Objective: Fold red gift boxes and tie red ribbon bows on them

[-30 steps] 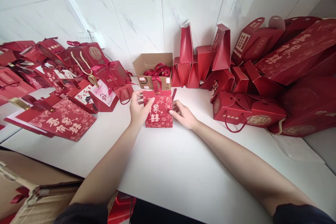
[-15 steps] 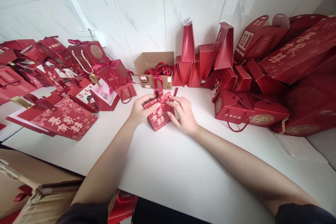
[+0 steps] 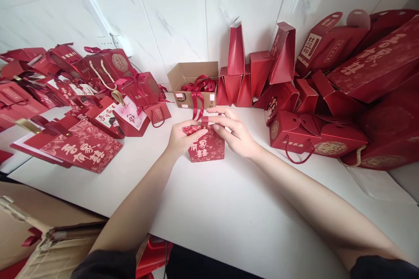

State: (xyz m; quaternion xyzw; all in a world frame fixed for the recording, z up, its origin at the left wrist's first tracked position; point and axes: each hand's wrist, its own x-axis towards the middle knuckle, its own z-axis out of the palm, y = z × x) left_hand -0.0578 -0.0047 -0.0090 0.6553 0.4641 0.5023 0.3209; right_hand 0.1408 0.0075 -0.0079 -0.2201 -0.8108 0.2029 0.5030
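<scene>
A small red gift box (image 3: 211,148) with pale lettering and a floral print stands at the middle of the table, its printed face toward me. My left hand (image 3: 182,140) grips its upper left edge, thumb on the front and fingers behind. A short dark red ribbon (image 3: 204,120) sticks up at the top edge of the box. My right hand (image 3: 238,133) is at the upper right corner, its thumb and index finger closed around the ribbon and top edge. The other right fingers reach over behind. The back of the box is hidden.
Behind the gift box sits a cardboard box (image 3: 209,98) of red ribbons, some hanging over its front. Several finished-looking bags (image 3: 88,146) crowd the left. Red boxes (image 3: 234,87) are stacked along the wall, with larger handled boxes (image 3: 314,135) at right. A large carton (image 3: 59,248) stands lower left.
The gift box has turned from tilted to more upright and square to me. My right hand has moved from its front face up to the ribbon at the top.
</scene>
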